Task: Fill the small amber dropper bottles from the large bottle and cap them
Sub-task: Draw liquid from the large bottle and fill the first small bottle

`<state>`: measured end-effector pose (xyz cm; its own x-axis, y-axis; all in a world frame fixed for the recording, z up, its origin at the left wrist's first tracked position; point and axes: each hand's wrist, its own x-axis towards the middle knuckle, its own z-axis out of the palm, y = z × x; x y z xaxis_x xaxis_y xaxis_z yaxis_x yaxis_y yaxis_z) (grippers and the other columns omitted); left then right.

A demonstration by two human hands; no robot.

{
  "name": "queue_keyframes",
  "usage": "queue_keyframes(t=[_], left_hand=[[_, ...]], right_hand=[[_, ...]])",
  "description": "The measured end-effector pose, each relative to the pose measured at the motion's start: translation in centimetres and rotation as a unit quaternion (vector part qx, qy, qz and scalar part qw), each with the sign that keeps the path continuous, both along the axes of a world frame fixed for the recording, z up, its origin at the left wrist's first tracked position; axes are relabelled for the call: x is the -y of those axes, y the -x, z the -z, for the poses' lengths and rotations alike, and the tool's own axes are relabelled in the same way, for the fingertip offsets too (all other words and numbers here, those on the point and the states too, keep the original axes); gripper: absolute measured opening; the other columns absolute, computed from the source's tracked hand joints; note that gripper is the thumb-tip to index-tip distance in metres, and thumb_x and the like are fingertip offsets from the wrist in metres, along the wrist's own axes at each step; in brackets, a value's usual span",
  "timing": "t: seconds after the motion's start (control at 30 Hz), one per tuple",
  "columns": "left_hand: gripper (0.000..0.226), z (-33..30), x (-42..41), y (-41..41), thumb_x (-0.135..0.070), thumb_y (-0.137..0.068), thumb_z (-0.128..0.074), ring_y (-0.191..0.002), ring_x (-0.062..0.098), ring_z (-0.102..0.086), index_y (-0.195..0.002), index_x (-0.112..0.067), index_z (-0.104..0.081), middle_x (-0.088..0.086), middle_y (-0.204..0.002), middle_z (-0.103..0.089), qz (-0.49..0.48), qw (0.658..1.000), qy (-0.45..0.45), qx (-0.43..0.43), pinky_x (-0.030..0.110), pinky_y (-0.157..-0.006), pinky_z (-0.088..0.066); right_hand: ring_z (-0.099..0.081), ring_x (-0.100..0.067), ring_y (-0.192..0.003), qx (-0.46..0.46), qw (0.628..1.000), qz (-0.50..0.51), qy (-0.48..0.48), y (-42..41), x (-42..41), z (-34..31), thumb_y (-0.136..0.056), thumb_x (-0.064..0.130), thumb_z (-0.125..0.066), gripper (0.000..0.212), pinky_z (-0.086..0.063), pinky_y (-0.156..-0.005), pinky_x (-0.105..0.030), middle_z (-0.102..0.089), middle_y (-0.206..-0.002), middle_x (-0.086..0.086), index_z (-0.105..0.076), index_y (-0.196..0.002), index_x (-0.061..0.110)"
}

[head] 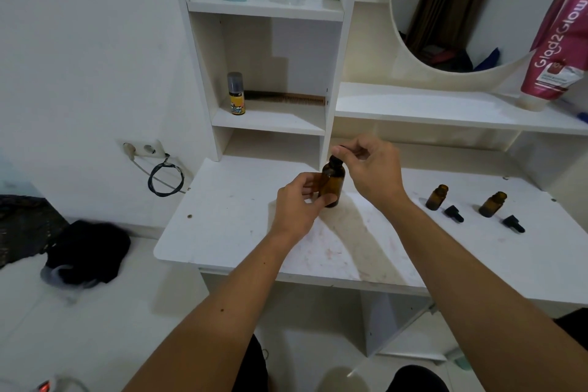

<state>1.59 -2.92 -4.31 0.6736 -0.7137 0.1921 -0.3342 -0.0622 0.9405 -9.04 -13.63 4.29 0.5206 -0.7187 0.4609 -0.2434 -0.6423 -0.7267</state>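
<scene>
Amber large bottle (333,183), label side hidden behind left hand (297,205).

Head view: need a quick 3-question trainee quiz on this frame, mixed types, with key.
1. True or false: both small amber bottles on the table are uncapped.
2. Which hand grips the large amber bottle's body? A left hand B right hand C neither
3. Fill in: the two loose dropper caps lie on the ____.

Key: 1 true; 2 A; 3 table. The right hand pinches the dropper top above the large bottle's neck.
</scene>
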Motion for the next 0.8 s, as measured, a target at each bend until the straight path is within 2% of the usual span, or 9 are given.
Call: queue_keyframes(t=[0.2, 0.37, 0.53, 0.6, 0.7, 0.8], left_hand=[[0.05, 0.0, 0.0, 0.0, -0.027, -0.085, -0.085, -0.109, 0.014, -0.07, -0.13, -0.019, -0.064, -0.003, -0.122, -0.073, -0.001, 1.0, -0.005, 0.006, 0.031, -0.1, -0.058], [0.051, -0.1, 0.0, 0.2, -0.028, -0.085, -0.085, -0.105, 0.009, -0.066, -0.13, -0.019, -0.063, -0.013, -0.114, -0.068, -0.006, 1.0, -0.011, 0.009, 0.012, -0.09, -0.052], [0.053, 0.0, -0.2, 0.6, -0.03, -0.083, -0.086, -0.11, 0.014, -0.067, -0.128, -0.017, -0.063, -0.004, -0.121, -0.071, -0.016, 1.0, -0.006, 0.014, 0.03, -0.1, -0.056], [0.056, 0.1, -0.4, 0.8, -0.031, -0.082, -0.087, -0.112, 0.013, -0.066, -0.13, -0.018, -0.061, -0.004, -0.124, -0.07, -0.017, 1.0, -0.011, 0.017, 0.029, -0.101, -0.055], [0.064, 0.2, -1.0, 1.4, -0.035, -0.08, -0.088, -0.108, 0.007, -0.064, -0.134, -0.021, -0.056, -0.009, -0.121, -0.066, -0.036, 0.999, -0.024, 0.02, 0.019, -0.094, -0.052], [0.059, 0.4, -1.7, 2.6, -0.037, -0.081, -0.087, -0.1, 0.008, -0.065, -0.129, -0.024, -0.055, -0.009, -0.113, -0.066, -0.079, 0.997, -0.012, 0.015, 0.021, -0.088, -0.055]], right_hand=[[-0.064, 0.007, -0.073, -0.005, 1.0, 0.005, -0.002, -0.1, -0.1, -0.2, -0.092, 0.026, -0.079, 0.012, -0.045, -0.069, -0.002, -0.073, -0.082, 0.009, -0.078, -0.092, 0.014], [-0.069, 0.001, -0.084, -0.006, 1.0, -0.012, -0.003, 0.1, -0.4, -0.8, -0.095, 0.027, -0.075, 0.014, -0.052, -0.077, -0.007, -0.077, -0.093, 0.008, -0.079, -0.104, 0.018], [-0.066, 0.011, -0.082, 0.049, 0.999, -0.015, -0.009, 1.0, -0.7, -3.2, -0.095, 0.028, -0.075, 0.017, -0.05, -0.078, -0.005, -0.074, -0.092, 0.011, -0.078, -0.106, 0.015], [-0.069, 0.004, -0.087, 0.073, 0.997, -0.016, -0.006, 1.5, -0.7, -4.2, -0.095, 0.028, -0.076, 0.018, -0.052, -0.081, -0.009, -0.075, -0.095, 0.009, -0.078, -0.107, 0.015], [-0.071, -0.006, -0.091, 0.099, 0.995, -0.008, 0.002, 2.5, -0.5, -5.3, -0.095, 0.029, -0.076, 0.019, -0.056, -0.085, -0.016, -0.077, -0.098, 0.005, -0.078, -0.108, 0.015], [-0.072, -0.009, -0.093, 0.117, 0.993, 0.006, 0.003, 4.0, -0.1, -5.7, -0.096, 0.029, -0.075, 0.019, -0.057, -0.088, -0.02, -0.077, -0.099, 0.006, -0.078, -0.109, 0.016]])
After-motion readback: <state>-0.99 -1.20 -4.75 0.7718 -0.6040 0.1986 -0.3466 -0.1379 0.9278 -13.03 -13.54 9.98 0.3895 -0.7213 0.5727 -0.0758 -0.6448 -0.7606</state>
